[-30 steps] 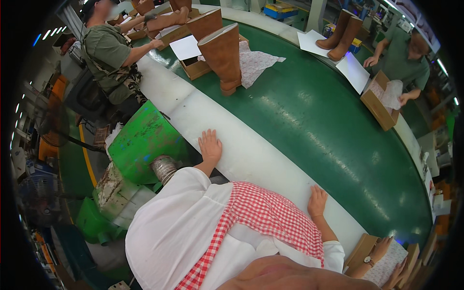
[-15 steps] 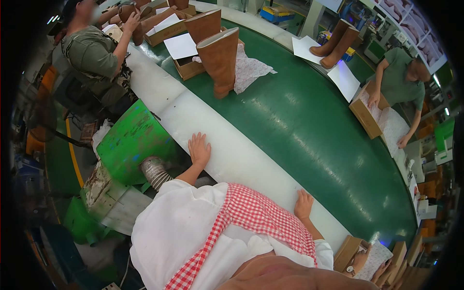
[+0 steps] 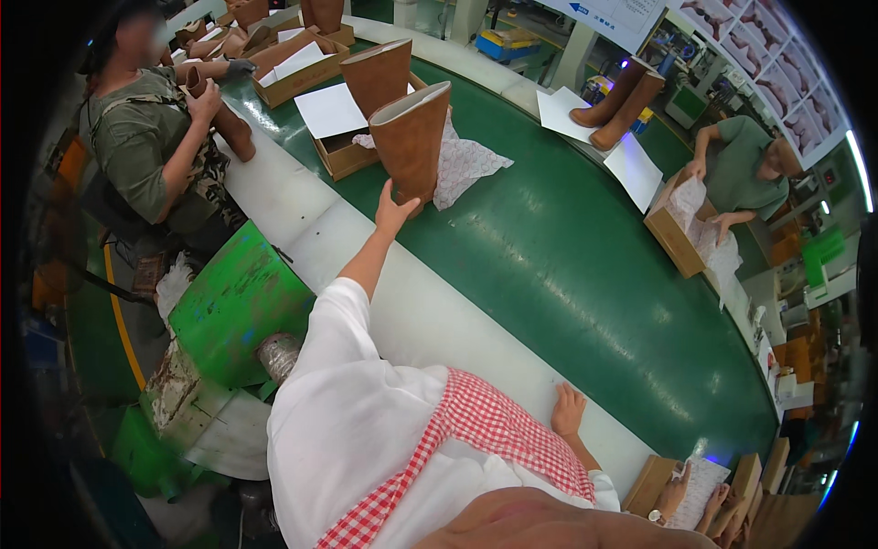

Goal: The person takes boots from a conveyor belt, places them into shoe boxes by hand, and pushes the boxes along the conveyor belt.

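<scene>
My left hand (image 3: 393, 212) is stretched out to the lower part of a tall brown boot (image 3: 412, 142), with thumb and fingers on either side of its foot end. The boot stands upright on the green conveyor belt (image 3: 549, 265), its opening up. Beside it, patterned wrapping paper (image 3: 468, 165) lies crumpled on the belt. Just behind is an open shoebox (image 3: 347, 157) with a white lid flap, and a second brown boot (image 3: 377, 78) rises there. My right hand (image 3: 568, 410) rests on the white ledge (image 3: 439, 320) with its fingers extended, holding nothing.
A green metal drum (image 3: 240, 306) with a hose stands left of my arm. At the left a co-worker (image 3: 146, 128) handles a boot; across the belt another person (image 3: 745, 174) works at a shoebox (image 3: 675, 240). Another person's hands (image 3: 672, 494) show near right. Boots (image 3: 617, 105) stand on the far side.
My left hand has left the white ledge and reached forward to the boot. My right hand stays on the ledge. The left co-worker now holds a boot lower down.
</scene>
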A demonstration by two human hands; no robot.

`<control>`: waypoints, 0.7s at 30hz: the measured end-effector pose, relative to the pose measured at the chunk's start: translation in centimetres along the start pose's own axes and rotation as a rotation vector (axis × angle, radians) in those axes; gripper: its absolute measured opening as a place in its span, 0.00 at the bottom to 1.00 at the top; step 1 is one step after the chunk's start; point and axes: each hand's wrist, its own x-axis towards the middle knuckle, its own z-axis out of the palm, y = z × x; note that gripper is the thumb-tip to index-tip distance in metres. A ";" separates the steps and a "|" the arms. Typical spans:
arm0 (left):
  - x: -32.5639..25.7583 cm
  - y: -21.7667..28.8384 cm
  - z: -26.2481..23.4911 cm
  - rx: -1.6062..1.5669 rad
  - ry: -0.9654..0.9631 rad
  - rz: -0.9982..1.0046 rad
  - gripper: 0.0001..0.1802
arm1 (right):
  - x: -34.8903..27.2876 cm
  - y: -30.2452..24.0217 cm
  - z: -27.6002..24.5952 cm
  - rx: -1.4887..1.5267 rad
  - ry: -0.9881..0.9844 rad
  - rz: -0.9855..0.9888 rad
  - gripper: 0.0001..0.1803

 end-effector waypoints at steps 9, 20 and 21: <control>4.1 1.0 2.4 -0.392 -0.158 -0.167 0.38 | 1.6 -5.6 2.7 -0.072 0.011 0.523 0.21; -4.0 7.4 -0.6 -0.804 -0.516 -0.285 0.28 | 19.7 -12.4 -4.9 0.387 0.090 0.155 0.45; -5.2 7.8 -0.7 -0.800 -0.524 -0.294 0.28 | 21.4 -13.4 -5.6 0.404 0.086 0.126 0.49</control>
